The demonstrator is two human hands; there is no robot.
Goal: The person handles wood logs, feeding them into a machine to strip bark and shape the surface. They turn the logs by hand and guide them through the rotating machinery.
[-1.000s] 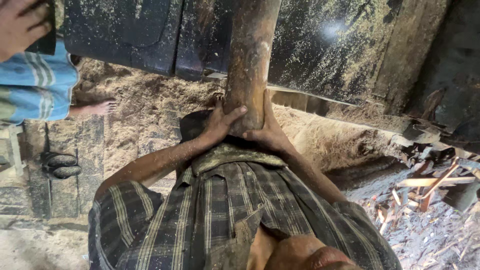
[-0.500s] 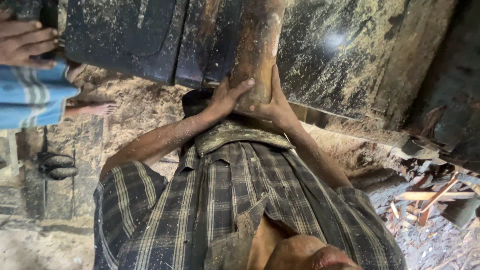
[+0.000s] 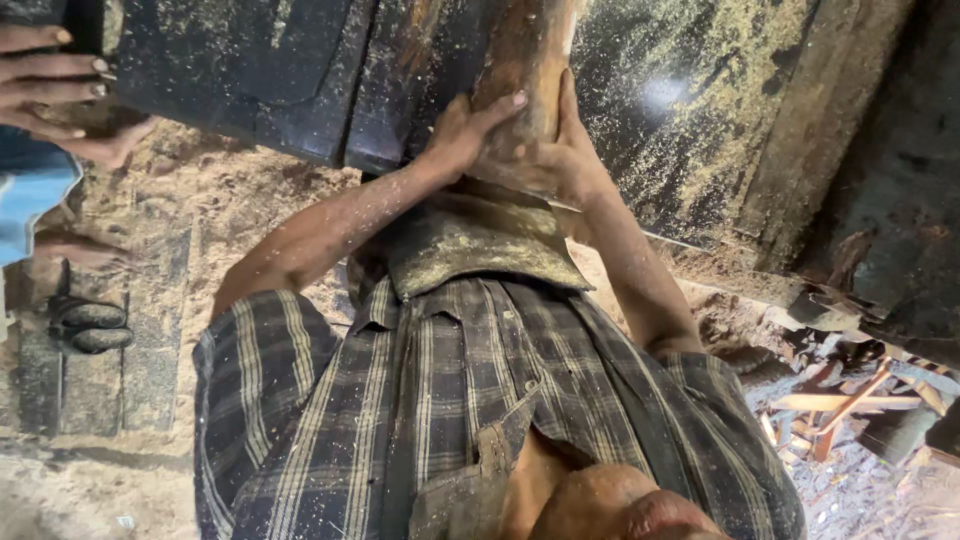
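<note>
Hands first: our left hand (image 3: 465, 135) and right hand (image 3: 555, 150) sit close together, both pressed flat with fingers spread around the near end of a rounded brown wooden log (image 3: 525, 60). We grip it from either side, left palm on its left flank, right palm on its right flank, thumbs nearly meeting at the butt end. The log runs straight away from the hands along a dark metal bench dusted with yellow sawdust (image 3: 250, 70), which spreads to both sides of our hands.

Just below the hands, against our body, lies a dusty dark pad or flap (image 3: 480, 245) over our checked shirt (image 3: 450, 400); it stands between the hands and the torso.

Well left of the left hand, another person's hand (image 3: 50, 75) rests its fingers on the edge of the same bench, with a blue striped garment (image 3: 35, 195) beneath it. Below that, on the sawdust-covered floor (image 3: 230, 210), lies a pair of dark sandals (image 3: 90, 325). Well to the right of and below the right hand we note a heap of split wood offcuts (image 3: 840, 400).
</note>
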